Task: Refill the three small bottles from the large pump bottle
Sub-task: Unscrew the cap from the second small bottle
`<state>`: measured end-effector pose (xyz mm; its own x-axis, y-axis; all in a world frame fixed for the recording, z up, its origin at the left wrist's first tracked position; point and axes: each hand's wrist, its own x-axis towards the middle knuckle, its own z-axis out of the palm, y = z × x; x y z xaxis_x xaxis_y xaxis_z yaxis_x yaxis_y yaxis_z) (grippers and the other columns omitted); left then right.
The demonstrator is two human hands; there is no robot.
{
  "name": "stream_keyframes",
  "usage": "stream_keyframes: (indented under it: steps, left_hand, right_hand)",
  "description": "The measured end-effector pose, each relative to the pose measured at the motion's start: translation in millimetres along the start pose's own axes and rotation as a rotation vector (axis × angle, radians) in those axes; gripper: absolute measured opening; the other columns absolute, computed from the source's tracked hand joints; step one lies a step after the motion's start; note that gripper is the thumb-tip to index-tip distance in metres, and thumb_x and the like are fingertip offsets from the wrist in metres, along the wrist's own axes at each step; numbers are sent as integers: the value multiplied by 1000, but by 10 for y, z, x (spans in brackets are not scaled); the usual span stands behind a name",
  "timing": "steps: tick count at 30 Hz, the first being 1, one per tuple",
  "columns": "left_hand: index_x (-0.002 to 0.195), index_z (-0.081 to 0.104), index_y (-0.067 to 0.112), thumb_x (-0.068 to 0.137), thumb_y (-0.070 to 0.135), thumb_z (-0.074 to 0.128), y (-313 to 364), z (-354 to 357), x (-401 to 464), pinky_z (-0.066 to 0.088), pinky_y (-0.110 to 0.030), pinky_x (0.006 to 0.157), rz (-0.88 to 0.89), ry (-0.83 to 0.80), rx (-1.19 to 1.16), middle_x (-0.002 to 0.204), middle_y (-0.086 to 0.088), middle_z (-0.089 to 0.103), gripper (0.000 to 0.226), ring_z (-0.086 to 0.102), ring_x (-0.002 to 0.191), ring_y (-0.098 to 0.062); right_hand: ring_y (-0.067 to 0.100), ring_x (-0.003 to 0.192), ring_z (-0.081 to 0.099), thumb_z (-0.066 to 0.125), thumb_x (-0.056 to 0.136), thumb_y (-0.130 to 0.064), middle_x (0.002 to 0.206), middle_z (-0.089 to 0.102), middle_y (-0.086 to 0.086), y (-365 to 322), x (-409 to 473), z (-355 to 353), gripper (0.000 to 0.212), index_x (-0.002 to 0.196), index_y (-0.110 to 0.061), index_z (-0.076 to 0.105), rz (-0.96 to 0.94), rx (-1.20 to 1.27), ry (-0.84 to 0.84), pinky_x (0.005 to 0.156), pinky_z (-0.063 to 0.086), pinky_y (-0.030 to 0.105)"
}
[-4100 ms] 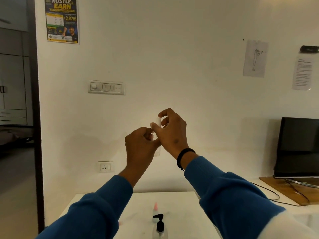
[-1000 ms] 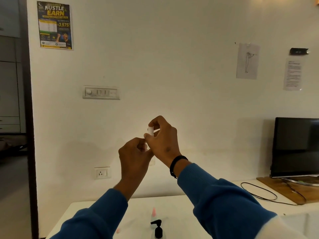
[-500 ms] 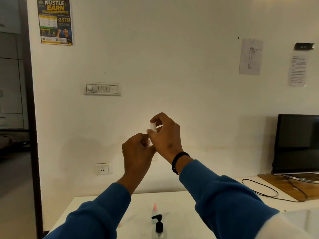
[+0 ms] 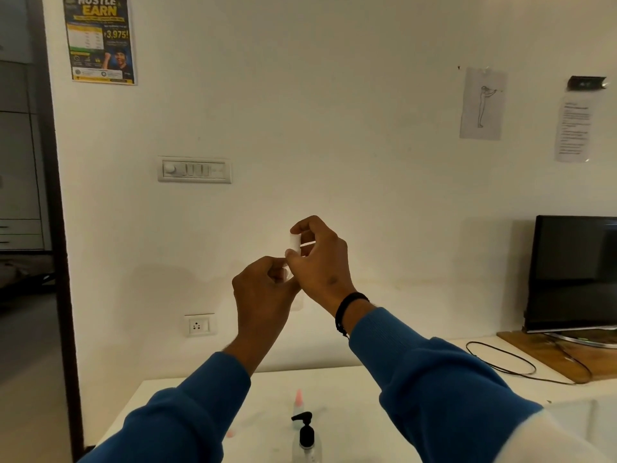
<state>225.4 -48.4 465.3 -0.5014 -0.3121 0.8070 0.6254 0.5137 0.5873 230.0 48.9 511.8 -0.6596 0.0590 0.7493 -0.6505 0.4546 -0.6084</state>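
Both hands are raised in front of the wall, well above the table. My left hand (image 4: pixel 263 292) grips the body of a small clear bottle (image 4: pixel 295 304), mostly hidden behind the fingers. My right hand (image 4: pixel 320 259) pinches its white cap (image 4: pixel 294 242) between thumb and fingers at the top. On the white table (image 4: pixel 354 416) below stands the large pump bottle (image 4: pixel 305 441) with a black pump head. Just behind it is a small bottle with a pink cap (image 4: pixel 298 404). A faint pink object (image 4: pixel 229 433) lies to the left; what it is cannot be told.
A dark monitor (image 4: pixel 574 272) stands on a wooden board (image 4: pixel 551 355) at the right, with a black cable (image 4: pixel 500 360) looped on the table. A wall socket (image 4: pixel 199 325) and switch panel (image 4: pixel 194 169) are on the wall. A doorway opens at the left.
My hands have stayed joined on the small bottle; the right fingers have shifted slightly around the white cap. The head camera has tilted a little.
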Motion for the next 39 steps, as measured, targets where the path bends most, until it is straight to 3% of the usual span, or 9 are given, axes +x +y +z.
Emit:
stream_keyframes:
  steps: [3,7,11,17,23,28,39]
  left_hand:
    - [81,73,8,77,27,85,-28,-22,-16,40,-5,58,9,-9,17,65,4,62,23,65,63,-25]
    - [77,67,15,76,34,85,-41,-26,-23,38,-6,58,16,-16,24,66,3,63,26,63,61,-21]
    - [75,63,20,76,35,86,-55,-19,-8,39,-7,57,-3,-16,25,65,1,64,28,62,62,-22]
    - [90,74,13,74,40,85,-103,-34,-2,37,-1,58,-21,-45,37,68,11,61,33,58,61,-6]
    - [83,67,20,72,39,87,-113,-68,-6,39,2,63,-56,-53,-3,64,10,61,30,57,59,-7]
    - [80,63,25,70,37,90,-68,-113,0,40,1,60,-76,-48,-14,66,11,62,32,61,62,-10]
    - [81,65,23,68,36,91,-55,-117,31,40,1,61,-66,-45,-37,65,8,64,32,60,61,-8]
  right_hand:
    - [16,89,68,69,86,-6,101,65,-5,-2,-7,-10,31,111,-22,62,7,35,-32,66,50,9]
    - [8,80,66,80,84,-27,93,68,-4,36,-13,-3,40,116,-26,55,32,4,-15,62,47,9]
    - [6,73,66,83,82,-24,84,70,-2,55,39,-24,37,108,-25,57,59,-5,-26,56,44,4]
    - [13,79,69,77,86,-16,92,71,0,16,121,-43,35,117,-18,63,49,-53,-56,62,48,9]
    - [8,74,67,77,88,-15,93,73,4,-34,201,-110,38,124,-14,63,18,-36,11,58,43,-2]
    - [-1,73,65,79,87,-16,90,72,-1,-87,277,-206,38,121,-17,63,29,17,90,59,44,0]
    - [-1,76,67,80,88,-21,88,68,-9,-153,372,-364,36,119,-20,63,20,88,223,66,51,7]
